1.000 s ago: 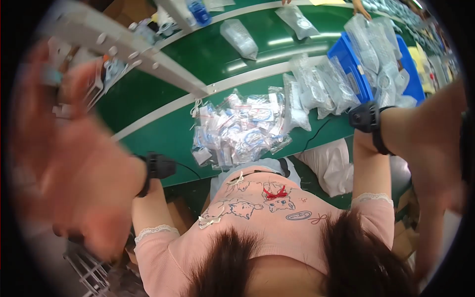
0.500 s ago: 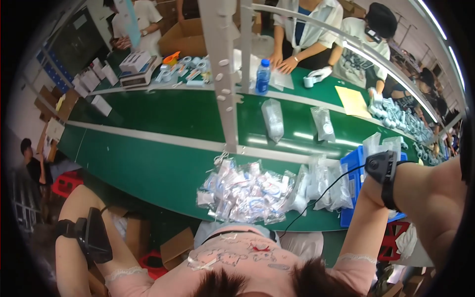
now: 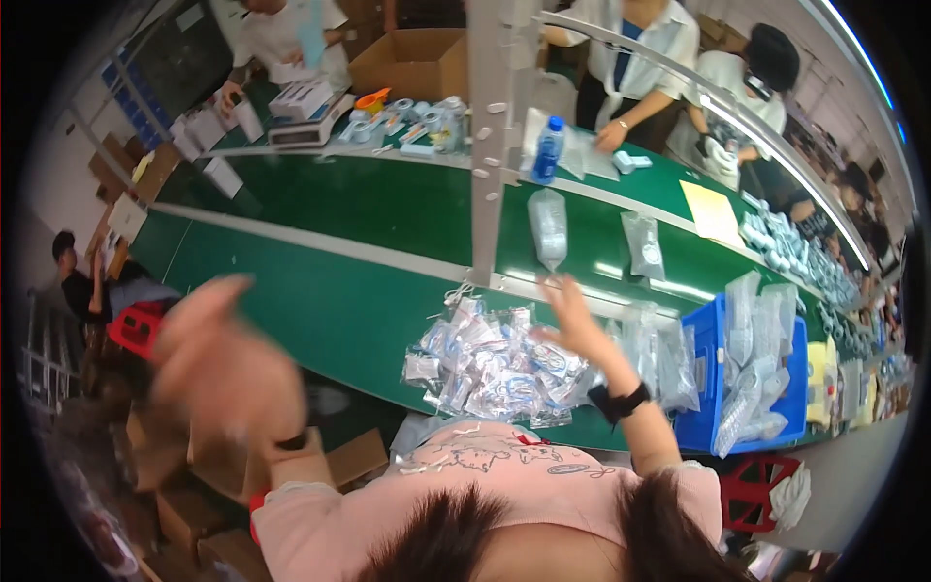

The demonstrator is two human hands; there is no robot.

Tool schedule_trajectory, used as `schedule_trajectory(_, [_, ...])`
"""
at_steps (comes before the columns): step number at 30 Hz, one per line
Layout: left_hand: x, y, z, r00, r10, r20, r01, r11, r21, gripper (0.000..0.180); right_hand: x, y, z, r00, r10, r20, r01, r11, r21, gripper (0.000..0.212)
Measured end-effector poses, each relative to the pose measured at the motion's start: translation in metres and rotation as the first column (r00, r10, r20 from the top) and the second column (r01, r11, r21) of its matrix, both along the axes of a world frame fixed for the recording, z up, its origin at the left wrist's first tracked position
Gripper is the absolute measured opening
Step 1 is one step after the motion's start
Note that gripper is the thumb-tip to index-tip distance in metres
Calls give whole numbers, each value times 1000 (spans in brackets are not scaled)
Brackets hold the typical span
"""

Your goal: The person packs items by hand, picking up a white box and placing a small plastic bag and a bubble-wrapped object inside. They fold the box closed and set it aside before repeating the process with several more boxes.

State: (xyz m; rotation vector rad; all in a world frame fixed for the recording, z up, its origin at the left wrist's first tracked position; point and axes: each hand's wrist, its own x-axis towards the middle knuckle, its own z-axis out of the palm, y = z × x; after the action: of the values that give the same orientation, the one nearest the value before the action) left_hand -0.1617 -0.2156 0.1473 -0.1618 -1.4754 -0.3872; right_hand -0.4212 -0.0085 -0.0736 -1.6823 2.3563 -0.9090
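Note:
My right hand (image 3: 582, 325) reaches over the table with fingers spread. Its fingertips are at the near end of a clear plastic bag (image 3: 548, 228) with pale contents, lying on the green belt; I cannot tell whether they touch. Below that hand lies a heap of small clear packets (image 3: 495, 364) with white and blue pieces inside. My left hand (image 3: 228, 359) is raised at the left, away from the heap, and smeared by motion, so its fingers do not show clearly. A second clear bag (image 3: 642, 244) lies farther right on the belt.
A blue bin (image 3: 703, 388) holding long filled bags stands at the right, with more filled bags (image 3: 664, 354) beside it. A metal post (image 3: 485, 194) rises beyond the heap. Across the belt are a blue bottle (image 3: 548, 150), a yellow sheet (image 3: 711, 211) and several co-workers.
Both hands have come into view from the sides, the right one reaching forward to the belt. The bags on the belt have shifted left relative to the post. The view has turned slightly.

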Motion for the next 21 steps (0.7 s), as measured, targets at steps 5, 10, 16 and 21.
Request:
schedule_trajectory(5, [-31, -2, -215, 36, -422, 906, -175, 890, 422, 62, 97, 9, -77, 963, 269, -5, -254, 914, 315, 88])
schedule_trajectory(10, [-31, 43, -313, -386, -317, 866, -205, 945, 255, 98, 110, 8, -97, 943, 311, -122, -243, 889, 388, 78])
schedule_trajectory(16, [-34, 53, -342, -445, -210, 870, -98, 978, 186, 100, 92, 10, -105, 974, 200, -108, -168, 953, 251, 74])
schedule_trajectory(21, [-57, 49, -328, -444, -160, 882, -95, 987, 131, 94, 85, 9, -79, 993, 112, -28, -98, 946, 308, 78])
